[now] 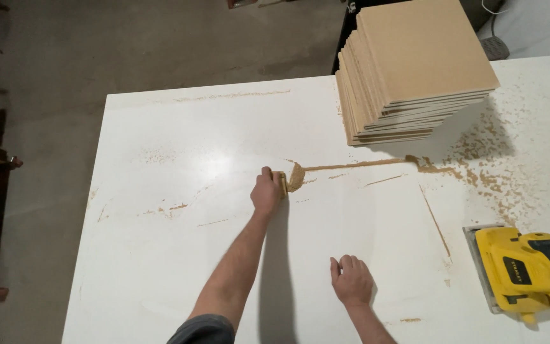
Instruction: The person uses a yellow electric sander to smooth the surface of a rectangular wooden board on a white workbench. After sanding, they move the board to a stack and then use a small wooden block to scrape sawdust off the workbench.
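Left hand (267,192) grips brush (295,178) against sawdust line (351,165) on bench (160,255); right hand (352,280) open, flat, well apart.

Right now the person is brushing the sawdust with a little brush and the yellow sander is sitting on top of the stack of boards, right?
Not quite. The left hand does hold a small brush at the sawdust, but the yellow sander sits on the white table, apart from the stack of boards, as the head view shows.

Bare white table (179,127) left; board stack (415,70) and sander (523,271) (right edge) block passage.
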